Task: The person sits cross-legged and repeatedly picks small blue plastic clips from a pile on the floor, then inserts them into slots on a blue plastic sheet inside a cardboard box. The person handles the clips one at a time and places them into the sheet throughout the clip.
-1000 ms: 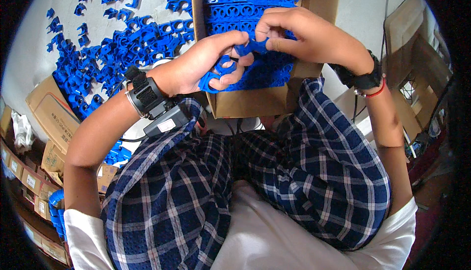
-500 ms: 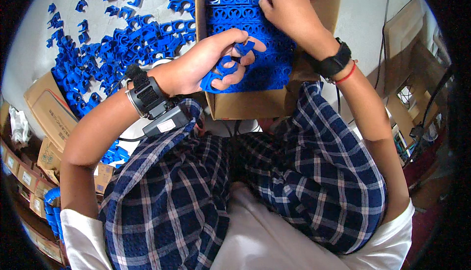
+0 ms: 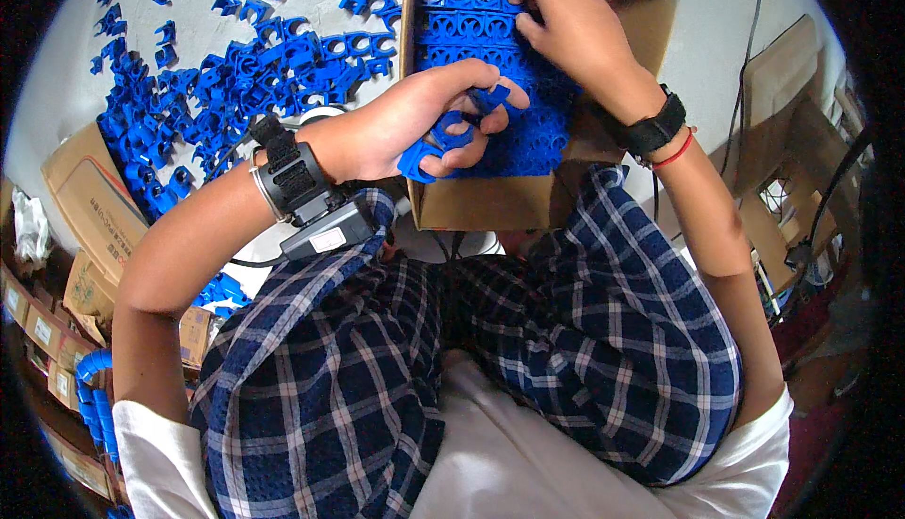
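Note:
My left hand (image 3: 424, 114) is closed around several blue plastic pipe clips (image 3: 451, 130), above the left side of a cardboard box (image 3: 490, 203). Inside the box, rows of blue pipe clips (image 3: 457, 27) stand packed side by side, their round openings facing up. My right hand (image 3: 577, 33) reaches in over the box's right side. Its thumb and forefinger are bent round the right end of one of the far rows, closed on a clip there that the fingers partly cover.
Left of the box, a large heap of loose blue pipe clips (image 3: 217, 95) spreads over a pale surface. A flattened cardboard carton (image 3: 90, 194) leans at the left. A dark cable (image 3: 749, 57) runs down at the right. Smaller boxes (image 3: 42, 326) line the lower left.
The view has shifted slightly, so the box and both hands sit a little farther right in it. The grip of each hand looks much the same.

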